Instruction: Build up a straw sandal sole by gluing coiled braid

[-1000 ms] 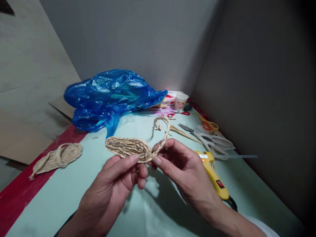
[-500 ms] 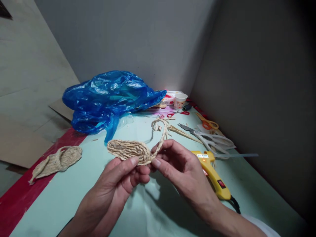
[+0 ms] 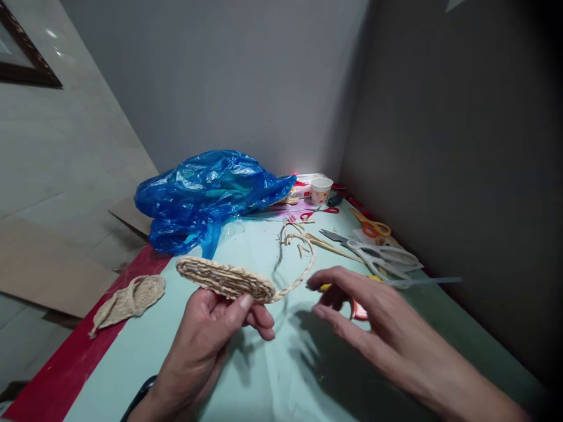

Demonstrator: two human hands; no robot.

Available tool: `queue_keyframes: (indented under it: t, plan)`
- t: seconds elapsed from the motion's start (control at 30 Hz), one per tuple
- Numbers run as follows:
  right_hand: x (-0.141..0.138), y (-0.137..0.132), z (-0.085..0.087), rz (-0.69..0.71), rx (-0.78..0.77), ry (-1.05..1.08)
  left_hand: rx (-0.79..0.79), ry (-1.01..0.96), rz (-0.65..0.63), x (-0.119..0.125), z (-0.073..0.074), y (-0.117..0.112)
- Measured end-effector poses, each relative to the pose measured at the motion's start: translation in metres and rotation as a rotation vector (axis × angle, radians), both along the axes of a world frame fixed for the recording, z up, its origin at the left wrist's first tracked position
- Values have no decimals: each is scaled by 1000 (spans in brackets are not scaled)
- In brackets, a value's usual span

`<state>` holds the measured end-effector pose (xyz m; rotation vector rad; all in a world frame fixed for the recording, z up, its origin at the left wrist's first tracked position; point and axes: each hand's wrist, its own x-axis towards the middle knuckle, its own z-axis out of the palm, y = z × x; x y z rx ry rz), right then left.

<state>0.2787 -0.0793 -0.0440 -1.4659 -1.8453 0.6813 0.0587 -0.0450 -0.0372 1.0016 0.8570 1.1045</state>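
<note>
Between the thumb and fingers of my left hand (image 3: 220, 328) is a coiled braided-straw sole (image 3: 224, 278), a long oval tilted above the table. From its right end a loose tail of braid (image 3: 303, 272) curves up and back. My right hand (image 3: 356, 316) is apart from the braid, thumb and fingers spread with nothing between them. Behind that hand lies a yellow glue gun (image 3: 375, 278), mostly covered by it. A small woven straw slipper (image 3: 129, 302) rests on the table at the left.
A blue plastic bag (image 3: 206, 193) fills the back left of the table. White-handled scissors (image 3: 373, 255), orange scissors (image 3: 372, 224), red scissors (image 3: 319, 213) and a paper cup (image 3: 321, 190) lie toward the back right. A glue stick (image 3: 431, 281) sticks out rightward.
My right hand has let go of the braid and moved right, over the glue gun. The sole in my left hand has tilted, showing more of its edge. The view has shifted slightly.
</note>
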Motion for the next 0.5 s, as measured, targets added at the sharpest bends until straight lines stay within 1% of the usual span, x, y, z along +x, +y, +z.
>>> queue_keyframes:
  t: [0.03,0.1,0.13,0.2,0.3,0.4,0.5]
  plan:
    - [13,-3,-5,-5,65,-147,-3,-6,4,0,1,0]
    - [35,-8,-18,-116,209,-404,-19,-29,-7,0,3,-1]
    - [44,-10,-26,-157,256,-514,-30,-37,-18,-1,4,-1]
    - [55,-13,-41,-185,311,-631,-51,-49,-47,-3,5,-2]
    - [59,-17,-54,-214,300,-666,-115,-88,-39,-7,5,-2]
    - [57,-24,-57,-277,222,-645,-182,-172,54,-9,6,0]
    - [55,-32,-61,-343,131,-591,-198,-244,110,-10,7,2]
